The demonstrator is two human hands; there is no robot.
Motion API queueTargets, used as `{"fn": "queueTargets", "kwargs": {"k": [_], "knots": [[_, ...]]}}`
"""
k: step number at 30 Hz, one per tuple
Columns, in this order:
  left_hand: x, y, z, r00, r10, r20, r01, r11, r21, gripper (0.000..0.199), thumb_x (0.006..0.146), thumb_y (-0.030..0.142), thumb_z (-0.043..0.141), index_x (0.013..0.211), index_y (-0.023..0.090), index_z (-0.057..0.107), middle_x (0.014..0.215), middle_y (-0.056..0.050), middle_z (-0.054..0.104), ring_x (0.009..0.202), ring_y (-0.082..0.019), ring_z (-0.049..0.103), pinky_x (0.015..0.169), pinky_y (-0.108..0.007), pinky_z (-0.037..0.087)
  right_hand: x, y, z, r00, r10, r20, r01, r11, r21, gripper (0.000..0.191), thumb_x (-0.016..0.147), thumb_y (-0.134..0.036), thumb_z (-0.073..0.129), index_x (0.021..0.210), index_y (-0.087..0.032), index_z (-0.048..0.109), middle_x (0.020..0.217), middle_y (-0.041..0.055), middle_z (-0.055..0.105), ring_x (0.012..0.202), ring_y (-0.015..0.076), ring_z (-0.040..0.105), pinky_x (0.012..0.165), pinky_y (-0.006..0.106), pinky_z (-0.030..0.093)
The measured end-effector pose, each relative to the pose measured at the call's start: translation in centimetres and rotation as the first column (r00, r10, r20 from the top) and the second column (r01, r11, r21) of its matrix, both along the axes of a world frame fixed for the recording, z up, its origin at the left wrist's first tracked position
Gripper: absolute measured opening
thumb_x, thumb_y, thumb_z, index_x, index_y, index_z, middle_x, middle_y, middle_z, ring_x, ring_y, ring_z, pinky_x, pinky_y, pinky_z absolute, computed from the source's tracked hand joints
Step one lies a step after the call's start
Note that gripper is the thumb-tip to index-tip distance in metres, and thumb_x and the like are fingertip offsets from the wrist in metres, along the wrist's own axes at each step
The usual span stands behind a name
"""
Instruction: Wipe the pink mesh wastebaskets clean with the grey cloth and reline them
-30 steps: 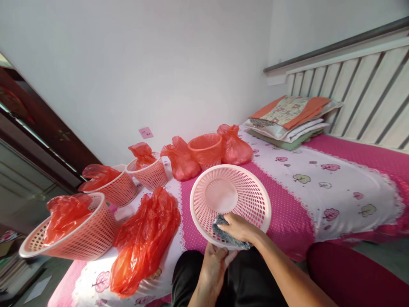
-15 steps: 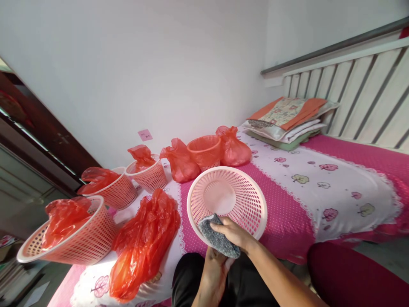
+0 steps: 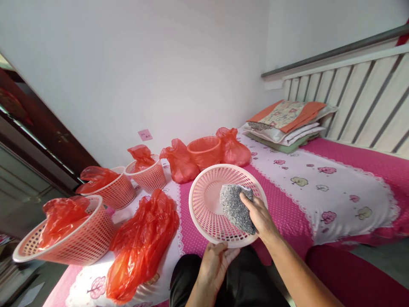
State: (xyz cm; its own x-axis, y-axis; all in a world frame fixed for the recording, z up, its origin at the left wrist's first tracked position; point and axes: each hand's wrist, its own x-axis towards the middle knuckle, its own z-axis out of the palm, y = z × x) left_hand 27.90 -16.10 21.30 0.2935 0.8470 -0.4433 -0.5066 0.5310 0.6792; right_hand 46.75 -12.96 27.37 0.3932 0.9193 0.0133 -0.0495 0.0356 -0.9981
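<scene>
A pale pink plastic basket (image 3: 207, 196) with a lattice wall is tilted toward me above my lap. My left hand (image 3: 214, 264) grips its near rim from below, thumb on the rim. In my right hand (image 3: 260, 215) is a grey fuzzy scrubbing pad (image 3: 235, 209), pinched with the thumb on top. The pad is over the basket's opening, at the right side; whether it touches the wall I cannot tell. Part of the basket's bottom is hidden behind the pad.
Several pink baskets (image 3: 79, 241) with red plastic bags stand left and behind. A crumpled red bag (image 3: 143, 243) lies on the bed at left. Red tied bags (image 3: 182, 164) sit by the wall. Folded bedding (image 3: 287, 119) is at the back right, near a white headboard (image 3: 351, 94).
My right hand has moved the scrubbing pad from the near left rim up and right, over the basket's opening. My left hand stays at the near rim.
</scene>
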Motion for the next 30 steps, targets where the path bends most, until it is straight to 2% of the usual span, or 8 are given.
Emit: {"fn": "queueTargets", "kwargs": {"k": [3,6,11,17,21,24,27,30], "knots": [[-0.9,0.1,-0.6,0.991,0.100,-0.085,-0.094,0.993,0.078,0.015,0.072,0.007,0.079,0.076,0.014,0.066,0.080,-0.008,0.079,0.087,-0.024,0.078,0.105,-0.049,0.059,-0.1,0.1,-0.4,1.000,0.001,-0.024,-0.001,1.000,0.021,0.062,0.088,-0.069,0.061,0.123,-0.019,0.073,0.122,0.0122,0.078,0.117,0.0343,0.071,0.103,0.044,0.055],[-2.4,0.2,-0.8,0.973,0.166,-0.162,-0.149,0.983,0.110,0.028,0.071,0.012,0.085,0.069,0.019,0.058,0.069,-0.001,0.074,0.080,-0.021,0.076,0.103,-0.050,0.060,-0.7,0.4,-0.7,0.999,0.034,-0.002,-0.034,0.997,0.069,0.061,0.089,-0.069,0.061,0.121,-0.019,0.074,0.115,0.0112,0.080,0.116,0.0348,0.071,0.100,0.044,0.055],[-4.3,0.5,0.1,0.976,0.114,-0.187,-0.089,0.986,0.140,0.032,0.068,0.028,0.093,0.073,0.017,0.064,0.079,-0.006,0.079,0.093,-0.028,0.079,0.100,-0.051,0.060,-2.3,1.2,-1.3,0.989,0.102,0.110,-0.111,0.991,0.077,0.055,0.090,-0.064,0.059,0.116,-0.018,0.075,0.108,0.0116,0.081,0.105,0.0342,0.073,0.093,0.043,0.056],[-4.4,0.7,0.4,0.962,0.140,-0.234,-0.094,0.976,0.198,0.042,0.064,0.037,0.097,0.086,0.014,0.070,0.088,-0.011,0.081,0.092,-0.030,0.079,0.095,-0.047,0.062,-4.2,3.5,-1.9,0.932,0.088,0.352,-0.146,0.979,0.140,0.037,0.099,-0.043,0.049,0.120,-0.020,0.069,0.109,0.0114,0.079,0.102,0.0284,0.073,0.091,0.035,0.053],[-4.0,0.4,-1.0,0.957,0.095,-0.276,-0.056,0.988,0.146,0.040,0.070,0.038,0.093,0.092,0.016,0.067,0.089,-0.010,0.081,0.092,-0.030,0.080,0.091,-0.046,0.063,-6.1,6.0,-3.4,0.729,0.218,0.649,-0.259,0.965,-0.033,0.031,0.099,-0.021,0.046,0.123,-0.019,0.065,0.121,0.0138,0.075,0.112,0.0254,0.069,0.094,0.031,0.049],[-3.8,0.2,-2.4,0.956,0.087,-0.279,-0.052,0.990,0.131,0.040,0.076,0.039,0.088,0.102,0.018,0.068,0.095,-0.011,0.082,0.096,-0.029,0.080,0.092,-0.046,0.062,-7.7,7.1,-5.3,0.606,0.417,0.678,-0.371,0.902,-0.222,0.018,0.091,-0.016,0.060,0.104,-0.019,0.073,0.101,0.0118,0.079,0.094,0.0260,0.073,0.082,0.031,0.050],[-4.1,0.2,-3.6,0.951,0.117,-0.285,-0.081,0.988,0.134,0.032,0.079,0.035,0.085,0.101,0.018,0.069,0.097,-0.010,0.082,0.097,-0.029,0.079,0.095,-0.047,0.061,-8.7,7.1,-7.2,0.546,0.533,0.647,-0.417,0.842,-0.343,0.007,0.080,-0.013,0.073,0.085,-0.018,0.073,0.079,0.0086,0.076,0.075,0.0254,0.072,0.069,0.031,0.048],[-4.4,0.4,-4.4,0.950,0.130,-0.284,-0.092,0.986,0.141,0.027,0.080,0.031,0.083,0.100,0.019,0.070,0.096,-0.010,0.081,0.097,-0.028,0.079,0.099,-0.049,0.059,-8.8,6.4,-8.1,0.548,0.545,0.634,-0.428,0.834,-0.347,0.011,0.082,-0.011,0.072,0.091,-0.017,0.074,0.088,0.0095,0.078,0.085,0.0249,0.073,0.074,0.030,0.049]]}}
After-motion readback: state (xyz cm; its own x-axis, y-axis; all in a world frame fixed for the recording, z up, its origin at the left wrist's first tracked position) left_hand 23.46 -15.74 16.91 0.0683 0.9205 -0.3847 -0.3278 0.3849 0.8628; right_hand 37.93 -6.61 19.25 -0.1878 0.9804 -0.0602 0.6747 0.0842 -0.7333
